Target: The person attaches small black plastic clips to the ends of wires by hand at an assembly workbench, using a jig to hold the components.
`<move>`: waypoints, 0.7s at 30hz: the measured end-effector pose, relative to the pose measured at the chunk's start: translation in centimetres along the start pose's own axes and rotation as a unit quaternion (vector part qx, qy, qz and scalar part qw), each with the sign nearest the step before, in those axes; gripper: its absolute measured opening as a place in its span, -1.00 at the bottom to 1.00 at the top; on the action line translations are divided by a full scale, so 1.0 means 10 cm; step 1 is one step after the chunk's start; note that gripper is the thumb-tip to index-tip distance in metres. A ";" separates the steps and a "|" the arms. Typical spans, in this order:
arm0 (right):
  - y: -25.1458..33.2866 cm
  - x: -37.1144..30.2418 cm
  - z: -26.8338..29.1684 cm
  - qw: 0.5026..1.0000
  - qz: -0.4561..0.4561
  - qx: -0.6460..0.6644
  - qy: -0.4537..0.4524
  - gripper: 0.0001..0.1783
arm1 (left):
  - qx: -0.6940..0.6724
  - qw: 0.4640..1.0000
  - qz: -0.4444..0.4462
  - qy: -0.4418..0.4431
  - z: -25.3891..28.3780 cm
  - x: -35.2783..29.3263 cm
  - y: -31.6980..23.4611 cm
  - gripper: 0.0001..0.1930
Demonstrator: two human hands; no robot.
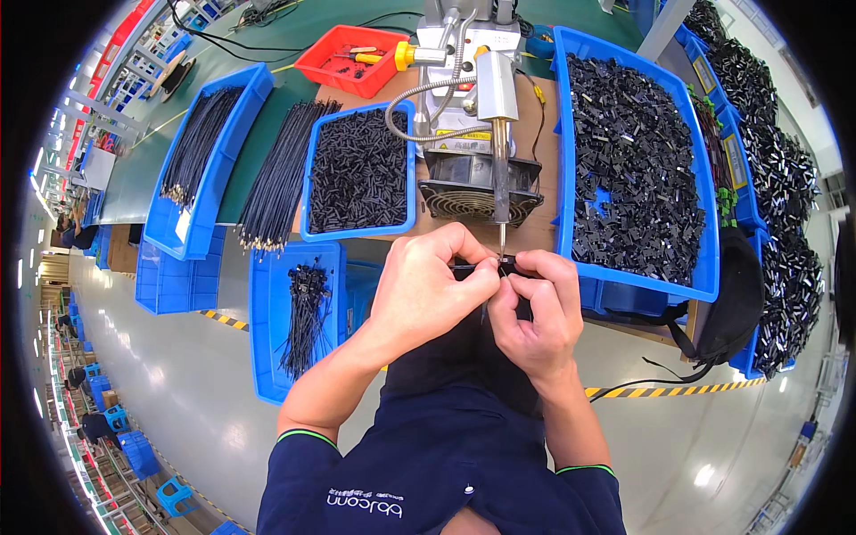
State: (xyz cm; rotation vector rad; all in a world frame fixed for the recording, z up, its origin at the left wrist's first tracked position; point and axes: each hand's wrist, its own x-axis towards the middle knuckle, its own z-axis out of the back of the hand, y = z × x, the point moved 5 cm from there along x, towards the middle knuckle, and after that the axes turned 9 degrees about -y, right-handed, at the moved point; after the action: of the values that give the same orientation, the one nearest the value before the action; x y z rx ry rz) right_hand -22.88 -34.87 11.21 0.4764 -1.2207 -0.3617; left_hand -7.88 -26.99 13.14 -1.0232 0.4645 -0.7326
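Note:
My left hand (432, 281) and my right hand (539, 312) meet in front of my body, thumbs and forefingers pinched together. What they grip is small and dark, mostly hidden by the fingers; I cannot tell its kind. Right above the fingertips, the thin tip of an upright soldering iron (501, 178) points down, touching or almost touching what is held. The iron hangs from a bench soldering machine (473, 45) with a curved metal hose. A black fan (481, 192) stands just behind the iron.
Blue bins hold short black tubes (358, 169), small black parts (633, 169) and black cables (207, 134). More cables (285, 174) lie on the bench. A lower blue bin (267, 357) holds a cable bundle (306, 316). A red tray (339, 76) contains tools. A black bag (733, 294) hangs at right.

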 end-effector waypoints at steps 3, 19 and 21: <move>0.02 -0.02 0.01 1.000 -0.003 0.000 0.003 -0.71 | -0.002 1.000 0.001 0.000 -0.01 -0.03 0.03 -0.87; 0.09 -0.44 0.00 0.917 -0.332 0.215 0.055 -0.88 | -0.386 0.903 0.173 0.079 0.33 -0.22 0.45 -0.94; 0.07 -0.55 -0.18 0.891 -0.392 0.199 0.108 -0.79 | -0.364 0.915 0.164 0.051 0.44 -0.27 0.56 -0.93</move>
State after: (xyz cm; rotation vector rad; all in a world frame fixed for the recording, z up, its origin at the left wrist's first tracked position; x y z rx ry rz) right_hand -22.89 -31.19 6.72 1.3448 -0.8332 -0.7245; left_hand -5.00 -20.59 10.23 -1.5513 1.0214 -0.2981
